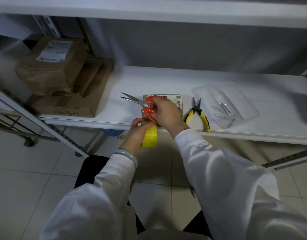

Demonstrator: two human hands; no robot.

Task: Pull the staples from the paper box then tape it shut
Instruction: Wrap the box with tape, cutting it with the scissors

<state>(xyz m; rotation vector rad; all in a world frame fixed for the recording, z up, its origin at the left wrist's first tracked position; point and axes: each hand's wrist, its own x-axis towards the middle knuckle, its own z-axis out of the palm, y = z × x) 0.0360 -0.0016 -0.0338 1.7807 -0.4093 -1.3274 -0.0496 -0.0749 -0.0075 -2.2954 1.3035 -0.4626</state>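
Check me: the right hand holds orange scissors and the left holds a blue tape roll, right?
The head view shows the tape roll in the left hand is yellow, not blue; the right hand does hold the orange scissors.

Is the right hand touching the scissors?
Touching. The head view shows the right hand gripping the scissors, fingers curled through the orange handles, blades pointing left.
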